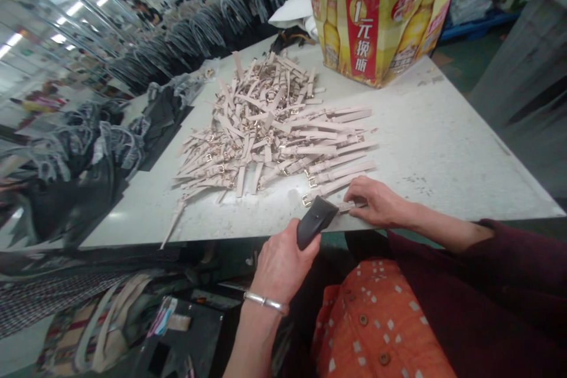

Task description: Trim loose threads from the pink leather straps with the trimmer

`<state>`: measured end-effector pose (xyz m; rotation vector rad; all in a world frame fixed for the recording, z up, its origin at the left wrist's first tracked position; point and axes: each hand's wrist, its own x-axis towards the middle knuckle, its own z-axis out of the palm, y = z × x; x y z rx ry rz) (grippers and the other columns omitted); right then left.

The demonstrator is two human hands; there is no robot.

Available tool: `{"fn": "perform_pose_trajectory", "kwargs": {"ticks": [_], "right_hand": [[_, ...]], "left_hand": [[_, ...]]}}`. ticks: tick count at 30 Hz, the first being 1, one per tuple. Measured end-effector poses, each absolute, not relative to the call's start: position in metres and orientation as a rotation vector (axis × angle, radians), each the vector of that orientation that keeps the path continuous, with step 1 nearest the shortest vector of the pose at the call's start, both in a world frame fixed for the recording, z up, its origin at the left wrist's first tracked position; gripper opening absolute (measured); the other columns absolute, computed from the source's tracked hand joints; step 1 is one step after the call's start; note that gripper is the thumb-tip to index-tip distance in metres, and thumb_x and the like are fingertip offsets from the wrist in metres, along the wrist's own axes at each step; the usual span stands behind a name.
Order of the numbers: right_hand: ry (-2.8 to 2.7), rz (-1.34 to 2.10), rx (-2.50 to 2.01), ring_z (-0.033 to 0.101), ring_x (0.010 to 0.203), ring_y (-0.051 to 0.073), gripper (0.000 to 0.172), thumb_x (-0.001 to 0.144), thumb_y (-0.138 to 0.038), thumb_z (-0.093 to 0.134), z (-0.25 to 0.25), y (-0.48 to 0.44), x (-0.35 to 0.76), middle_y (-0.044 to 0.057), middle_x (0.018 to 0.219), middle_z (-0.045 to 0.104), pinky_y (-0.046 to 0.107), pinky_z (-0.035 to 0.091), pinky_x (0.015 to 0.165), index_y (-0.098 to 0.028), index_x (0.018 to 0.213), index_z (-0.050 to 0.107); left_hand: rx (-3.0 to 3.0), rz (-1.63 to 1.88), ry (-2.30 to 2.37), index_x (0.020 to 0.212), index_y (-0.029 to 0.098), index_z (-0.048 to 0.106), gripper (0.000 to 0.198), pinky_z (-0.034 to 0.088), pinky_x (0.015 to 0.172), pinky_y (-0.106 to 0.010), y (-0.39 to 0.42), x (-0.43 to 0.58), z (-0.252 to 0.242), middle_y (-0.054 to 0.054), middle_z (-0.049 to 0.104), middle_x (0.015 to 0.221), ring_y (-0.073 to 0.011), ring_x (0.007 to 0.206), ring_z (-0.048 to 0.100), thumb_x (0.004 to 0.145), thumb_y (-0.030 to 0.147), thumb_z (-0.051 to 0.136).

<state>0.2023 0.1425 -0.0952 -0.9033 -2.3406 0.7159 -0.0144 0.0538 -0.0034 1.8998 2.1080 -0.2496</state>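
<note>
My left hand (281, 263), with a silver bangle at the wrist, is closed around a dark handheld tool (316, 221) with a wide, blocky head. The tool's exact kind is unclear. Its head sits at the table's near edge, over one end of a pale beige buckle strap (345, 207). On the other end of that strap, the fingers of my right hand (374, 201) are pinched. Several similar straps with gold buckles (341, 174) lie side by side just beyond, and a large tangled pile of them (266, 118) spreads behind.
The light table (443, 147) carries a yellow beer-printed bag (381, 18) at the back. Dark bag pieces with grey handles (110, 147) lie along the left. A grey bin (522, 71) stands to the right. Below the table is a black box (199, 331).
</note>
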Motion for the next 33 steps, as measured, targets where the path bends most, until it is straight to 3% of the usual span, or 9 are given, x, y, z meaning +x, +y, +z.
{"fn": "perform_pose_trajectory", "kwargs": {"ticks": [33], "right_hand": [[-2.318, 0.722, -0.92, 0.046, 0.073, 0.017, 0.015, 0.068, -0.017, 0.058, -0.092, 0.142, 0.202, 0.004, 0.073, 0.052, 0.025, 0.034, 0.064, -0.016, 0.082, 0.063]], "left_hand": [[1.931, -0.235, 2.133, 0.092, 0.023, 0.056, 0.036, 0.039, 0.059, -0.024, 0.047, 0.009, -0.008, -0.003, 0.065, 0.073, -0.0196, 0.071, 0.063, 0.08, 0.054, 0.04]]}}
